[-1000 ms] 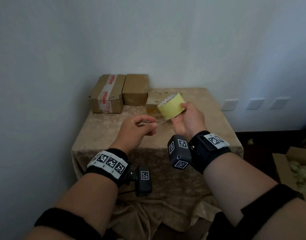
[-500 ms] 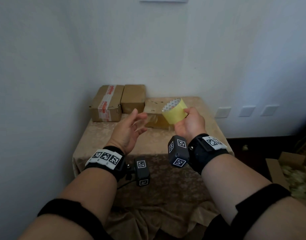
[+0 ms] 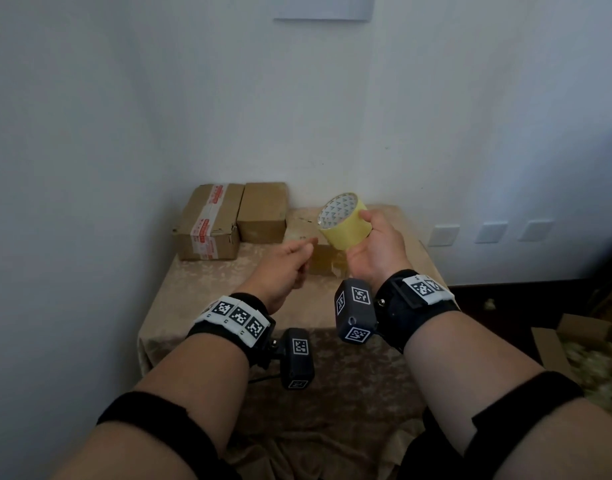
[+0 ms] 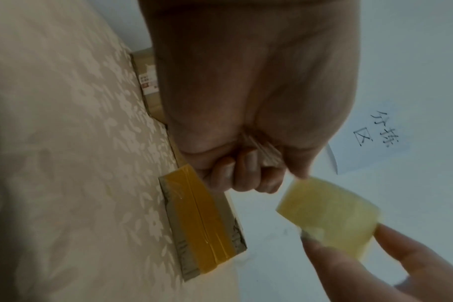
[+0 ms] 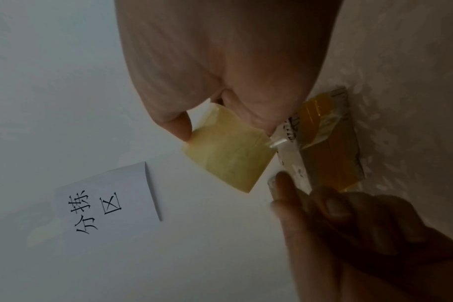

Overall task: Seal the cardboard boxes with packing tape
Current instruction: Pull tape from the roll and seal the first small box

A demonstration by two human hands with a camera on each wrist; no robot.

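Note:
My right hand (image 3: 368,233) grips a yellow roll of packing tape (image 3: 344,221) in the air above the table. My left hand (image 3: 306,247) hovers just left of the roll. In the right wrist view its index finger (image 5: 282,183) points at the roll (image 5: 228,151) and the other fingers are curled in; I see nothing between them. Three cardboard boxes stand at the back of the table. One has red-and-white tape (image 3: 207,223) and one is plain (image 3: 263,211). The third, with yellow tape (image 4: 202,220), sits behind my hands.
A beige patterned cloth (image 3: 200,299) covers the small table, which stands in a corner between white walls. A paper sign (image 5: 106,206) hangs on the wall above. An open carton (image 3: 557,341) lies on the floor to the right.
The left hand pinched near the roll a second ago, spread open, and now has curled fingers close to the roll again. The right hand has lifted the roll a little.

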